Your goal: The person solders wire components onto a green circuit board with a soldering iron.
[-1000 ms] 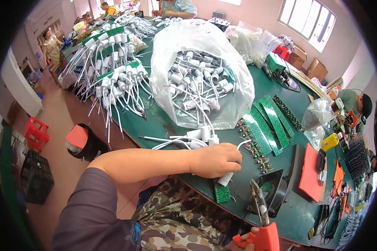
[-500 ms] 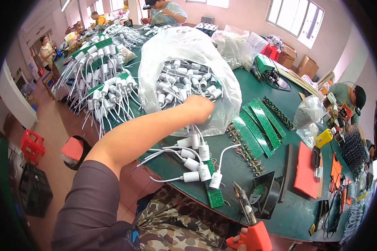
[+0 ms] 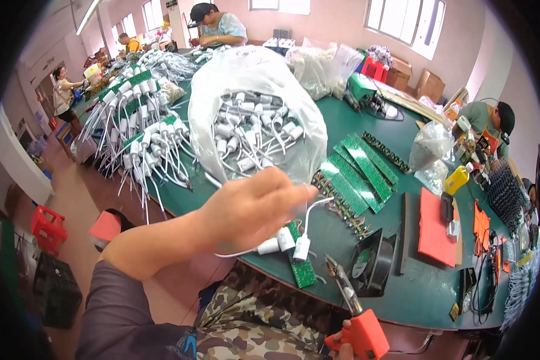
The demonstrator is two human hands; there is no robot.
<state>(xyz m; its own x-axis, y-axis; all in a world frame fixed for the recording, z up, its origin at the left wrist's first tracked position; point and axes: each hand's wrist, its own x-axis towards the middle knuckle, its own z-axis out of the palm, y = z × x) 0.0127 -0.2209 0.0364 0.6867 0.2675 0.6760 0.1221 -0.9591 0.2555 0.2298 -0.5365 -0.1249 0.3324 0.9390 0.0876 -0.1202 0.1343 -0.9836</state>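
Observation:
My left hand (image 3: 255, 204) hangs in front of an open clear plastic bag (image 3: 203, 108), its fingers bent and pressed together, slightly blurred. Whatever it may hold is hidden. White cylindrical components with leads (image 3: 243, 129) fill the bag. Beneath and beside the hand, more white cylinders (image 3: 302, 247) stand on a narrow green circuit board (image 3: 304, 273) at the table's near edge; the hand covers part of this group. My right hand (image 3: 344, 343) grips the red-handled soldering gun (image 3: 366, 333) at the lower edge, its metal tip pointing up and left towards the board.
Bare green circuit boards (image 3: 354, 174) lie right of the bag, beside a strip of small parts (image 3: 348, 207). A black fan (image 3: 372, 264) stands near the soldering tip. Finished-looking bundles of boards and cylinders (image 3: 144, 132) heap up at left. Co-workers (image 3: 219, 27) sit around the table.
My left hand has drawn back from the bag's mouth towards me, now covering part of the cylinders on the board. My right hand still holds the soldering gun. The view has shifted slightly.

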